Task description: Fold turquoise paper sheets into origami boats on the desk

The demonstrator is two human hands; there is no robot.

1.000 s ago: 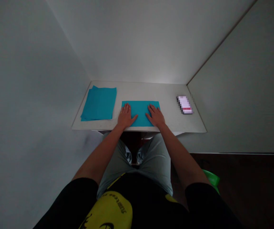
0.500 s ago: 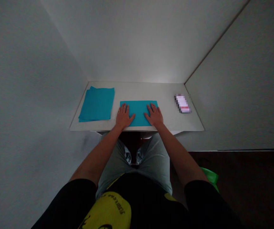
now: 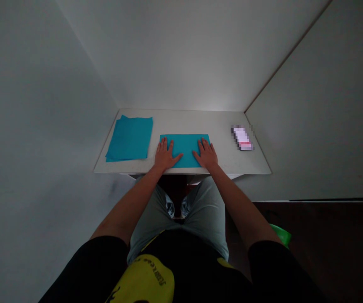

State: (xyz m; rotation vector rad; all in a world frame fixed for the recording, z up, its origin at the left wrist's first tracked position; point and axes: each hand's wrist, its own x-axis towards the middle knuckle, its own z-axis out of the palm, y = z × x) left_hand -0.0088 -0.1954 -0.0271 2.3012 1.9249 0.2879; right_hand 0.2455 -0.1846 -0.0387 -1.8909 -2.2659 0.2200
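A blue sheet of paper (image 3: 186, 147) lies flat near the front edge of the white table, wider than it is deep. My left hand (image 3: 165, 156) rests palm down over its left side, thumb stretched toward the middle. Over the right side lies my right hand (image 3: 206, 155), also flat with its fingers apart. Both hands touch the sheet and grip nothing; they cover its side edges in part. To the left of my left hand is a stack of blue paper (image 3: 131, 139), its sheets slightly out of line.
A phone (image 3: 242, 138), blurred by pixels, lies at the right of the white table (image 3: 187, 121). Walls close in the table at the back, and a wall (image 3: 313, 126) rises on the right. On the dark floor at lower right is a green plastic object (image 3: 281, 235), partly hidden by my arm.
Both hands stay flat on the blue sheet and have slid very slightly to the right. The paper stack and phone keep their places on the table; the view has shifted a little.
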